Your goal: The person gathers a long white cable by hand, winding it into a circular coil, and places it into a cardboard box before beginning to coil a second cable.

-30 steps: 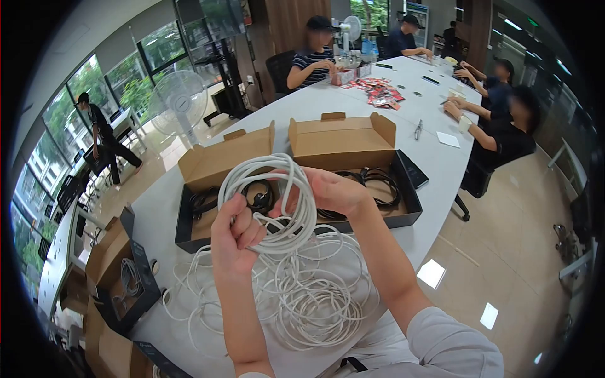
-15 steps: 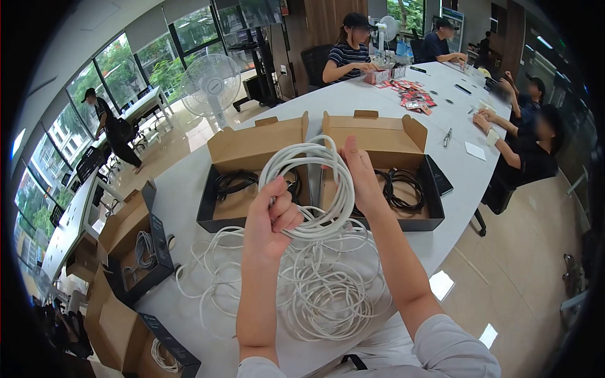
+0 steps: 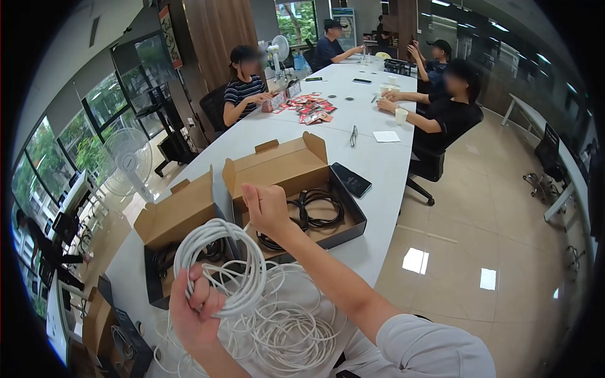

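My left hand (image 3: 196, 309) is closed round the lower left side of a coiled white cable (image 3: 255, 271), held up above the table. To the right of the coil, my right hand (image 3: 268, 211) is raised with its fingers curled and thumb up; what it holds, if anything, is hidden. Loose loops of white cable (image 3: 296, 334) lie on the table below the coil. Behind my hands are two open cardboard boxes; the right box (image 3: 350, 232) holds black cables (image 3: 322, 211), and the left box (image 3: 154, 286) is partly hidden by the coil.
A dark phone-like box (image 3: 351, 179) lies beside the right box. Farther along the white table (image 3: 368, 164) are red packets (image 3: 315, 112), tweezers (image 3: 353, 136) and a paper cup (image 3: 401, 116). Several people sit around it. A fan (image 3: 128, 162) stands at the left.
The view has turned to the right. My right hand has moved off the coil's right side and its fingers have curled. My left hand still grips the coil.
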Demonstrator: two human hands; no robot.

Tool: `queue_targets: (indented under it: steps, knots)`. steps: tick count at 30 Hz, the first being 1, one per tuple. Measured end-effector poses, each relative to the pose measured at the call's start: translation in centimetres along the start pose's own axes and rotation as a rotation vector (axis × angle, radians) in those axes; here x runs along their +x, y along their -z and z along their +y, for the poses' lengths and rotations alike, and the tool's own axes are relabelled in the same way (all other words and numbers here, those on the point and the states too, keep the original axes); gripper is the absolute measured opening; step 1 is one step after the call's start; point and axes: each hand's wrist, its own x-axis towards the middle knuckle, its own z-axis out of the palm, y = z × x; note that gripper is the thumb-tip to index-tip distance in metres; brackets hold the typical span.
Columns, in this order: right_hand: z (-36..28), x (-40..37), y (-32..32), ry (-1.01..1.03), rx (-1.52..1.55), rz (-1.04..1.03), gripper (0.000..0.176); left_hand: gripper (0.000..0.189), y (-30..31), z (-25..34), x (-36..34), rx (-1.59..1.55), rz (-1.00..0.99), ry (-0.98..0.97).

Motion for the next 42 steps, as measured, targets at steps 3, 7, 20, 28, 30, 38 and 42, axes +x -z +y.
queue_targets:
  steps: [3,7,20,28,30,38,42]
  knots:
    - [-1.4,0.5,0.7,0.014,-0.038,-0.022,0.039,0.023,0.5,0.0,-1.2,0.196,0.022,-0.123]
    - [-5.1,0.7,1.8,-0.239,-0.035,-0.417,0.036,0.027,2.5,0.2,-0.7,0.308,0.354,-0.587]
    - [-7.9,1.0,5.1,-0.399,0.518,-0.837,0.033,0.042,3.6,-1.9,-0.4,0.728,0.548,-1.029]
    - [-7.5,1.5,6.1,-0.475,1.194,-1.208,0.055,0.035,3.0,0.9,-2.9,0.317,0.192,-0.850]
    - [-7.6,0.9,5.4,-0.453,1.347,-1.307,0.062,0.035,1.0,0.4,-2.6,0.192,0.399,-0.817]
    - [-10.1,-1.8,1.5,-0.372,1.155,-1.193,0.072,0.050,3.7,0.6,-1.6,0.616,0.706,-0.957]
    - [-10.4,-2.0,1.5,-0.139,0.892,-0.958,0.059,0.048,2.2,1.9,-2.5,0.289,0.708,-0.914]
